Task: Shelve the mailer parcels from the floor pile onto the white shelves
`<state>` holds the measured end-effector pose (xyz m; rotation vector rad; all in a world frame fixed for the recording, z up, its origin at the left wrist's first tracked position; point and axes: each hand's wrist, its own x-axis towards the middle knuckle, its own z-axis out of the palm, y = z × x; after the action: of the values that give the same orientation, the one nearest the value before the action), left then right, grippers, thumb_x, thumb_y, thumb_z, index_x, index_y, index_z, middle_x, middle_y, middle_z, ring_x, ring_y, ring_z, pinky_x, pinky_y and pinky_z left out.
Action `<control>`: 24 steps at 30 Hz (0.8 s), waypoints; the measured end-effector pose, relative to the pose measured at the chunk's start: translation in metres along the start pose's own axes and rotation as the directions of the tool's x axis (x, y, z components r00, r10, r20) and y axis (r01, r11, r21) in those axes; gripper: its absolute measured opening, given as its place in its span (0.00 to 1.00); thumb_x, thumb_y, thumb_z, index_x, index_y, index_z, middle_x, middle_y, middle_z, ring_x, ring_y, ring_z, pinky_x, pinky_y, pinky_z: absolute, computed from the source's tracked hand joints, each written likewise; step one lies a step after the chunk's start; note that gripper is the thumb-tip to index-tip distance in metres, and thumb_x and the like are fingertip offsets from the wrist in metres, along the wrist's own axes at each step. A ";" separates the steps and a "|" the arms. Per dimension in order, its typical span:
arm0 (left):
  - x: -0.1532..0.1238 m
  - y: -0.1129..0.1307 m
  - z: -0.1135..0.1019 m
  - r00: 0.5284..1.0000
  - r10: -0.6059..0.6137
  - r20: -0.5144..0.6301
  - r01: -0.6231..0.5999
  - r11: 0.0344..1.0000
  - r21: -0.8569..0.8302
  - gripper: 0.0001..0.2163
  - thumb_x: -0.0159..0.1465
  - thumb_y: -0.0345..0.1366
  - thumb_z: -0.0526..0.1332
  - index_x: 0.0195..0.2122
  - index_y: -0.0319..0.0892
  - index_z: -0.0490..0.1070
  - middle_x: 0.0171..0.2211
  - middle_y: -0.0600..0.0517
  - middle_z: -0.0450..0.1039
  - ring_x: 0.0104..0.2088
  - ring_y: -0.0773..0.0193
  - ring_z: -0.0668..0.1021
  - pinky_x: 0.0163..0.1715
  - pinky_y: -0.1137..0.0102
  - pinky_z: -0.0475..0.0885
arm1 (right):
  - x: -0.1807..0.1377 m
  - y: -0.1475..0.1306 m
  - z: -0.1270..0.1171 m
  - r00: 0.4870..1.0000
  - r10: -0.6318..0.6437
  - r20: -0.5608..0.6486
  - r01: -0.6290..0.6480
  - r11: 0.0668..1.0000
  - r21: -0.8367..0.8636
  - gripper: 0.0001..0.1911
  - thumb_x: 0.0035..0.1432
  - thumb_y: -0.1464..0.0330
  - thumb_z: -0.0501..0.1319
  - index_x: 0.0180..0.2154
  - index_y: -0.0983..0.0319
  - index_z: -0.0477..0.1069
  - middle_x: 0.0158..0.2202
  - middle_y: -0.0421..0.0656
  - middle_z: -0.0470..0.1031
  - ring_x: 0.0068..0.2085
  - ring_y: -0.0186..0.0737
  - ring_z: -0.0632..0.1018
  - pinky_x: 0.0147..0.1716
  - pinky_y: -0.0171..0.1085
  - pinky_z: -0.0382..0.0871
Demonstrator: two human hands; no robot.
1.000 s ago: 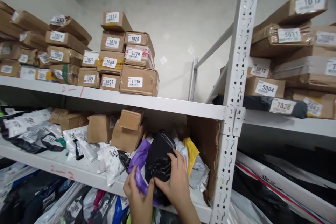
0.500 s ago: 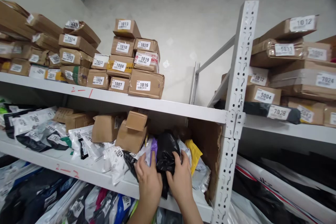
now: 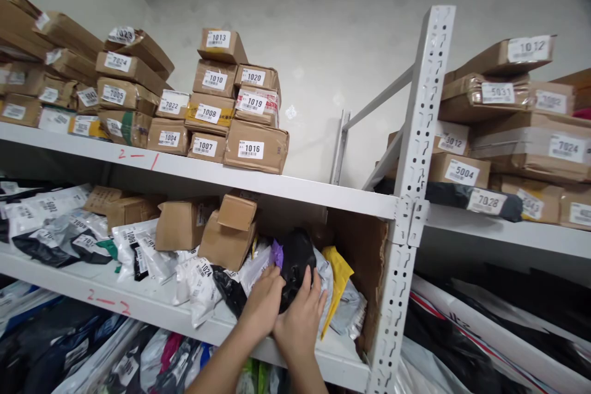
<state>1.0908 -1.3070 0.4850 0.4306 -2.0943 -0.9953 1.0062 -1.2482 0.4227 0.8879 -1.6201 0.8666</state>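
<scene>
Warehouse racking, seen from below. Upper shelf (image 3: pixel 295 188), left end to middle: stacked cardboard boxes (image 3: pixel 217 108) with numbered barcode labels – 1013, 1010, 1008, 1007, 1016 among them. Middle shelf (image 3: pixel 138 305), left end: flat white and grey poly mailers (image 3: pixel 60 225), then a few small brown cartons (image 3: pixel 226 237) tipped against one another, then a white mailer marked 1024 (image 3: pixel 199 280).

Right end of the middle shelf, just short of the perforated steel upright (image 3: pixel 409 197): both hands on a black plastic parcel (image 3: pixel 298 258). Left hand (image 3: pixel 264 301) closed around the parcel's lower left side, fingers curled over it. Right hand (image 3: pixel 300 320) pressed against the lower front, fingers spread upward over the black film. Parcel directly above and beyond the hands, further back into the shelf – long axis roughly upright, leaning slightly right. Both hands about equally near, both touching. Scrap of purple mailer (image 3: pixel 277 253) at the parcel's left, grey mailer (image 3: pixel 323 271) and yellow mailer (image 3: pixel 337 274) at its right, torn cardboard panel (image 3: pixel 364 265) behind them against the upright.

Right bay: more labelled boxes (image 3: pixel 464 169) – 5004, 5031, 7024 – above a dark bag tagged 7028 (image 3: pixel 489 202).
</scene>
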 end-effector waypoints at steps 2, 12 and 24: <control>-0.004 -0.001 -0.010 0.997 0.053 -0.060 -0.040 0.979 0.200 0.17 0.59 0.31 0.47 0.41 0.41 0.75 0.53 0.40 0.70 0.59 0.49 0.66 0.62 0.50 0.55 | -0.002 -0.007 0.009 0.992 0.077 -0.100 -0.076 0.997 0.009 0.38 0.56 0.61 0.57 0.63 0.73 0.48 0.55 0.68 0.62 0.56 0.67 0.67 0.51 0.67 0.61; 0.008 -0.037 -0.007 0.982 -0.176 -0.072 0.161 0.970 -0.180 0.25 0.58 0.28 0.47 0.58 0.32 0.60 0.25 0.52 0.72 0.30 0.60 0.77 0.39 0.65 0.73 | -0.003 -0.007 0.008 0.993 0.082 -0.086 -0.076 0.995 0.069 0.52 0.50 0.48 0.61 0.63 0.76 0.46 0.55 0.70 0.60 0.57 0.70 0.64 0.51 0.71 0.60; 0.085 -0.034 0.008 0.985 -0.121 -0.121 0.170 0.764 0.622 0.18 0.65 0.24 0.46 0.53 0.29 0.67 0.52 0.30 0.68 0.55 0.46 0.70 0.50 0.54 0.67 | -0.003 -0.018 0.020 0.945 0.252 -0.210 -0.241 0.968 0.076 0.47 0.48 0.60 0.62 0.62 0.77 0.49 0.54 0.68 0.60 0.55 0.68 0.65 0.52 0.67 0.63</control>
<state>1.0288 -1.3737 0.4974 0.9657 -2.3176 -0.3047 1.0142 -1.2738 0.4177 0.6060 -1.5412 1.1421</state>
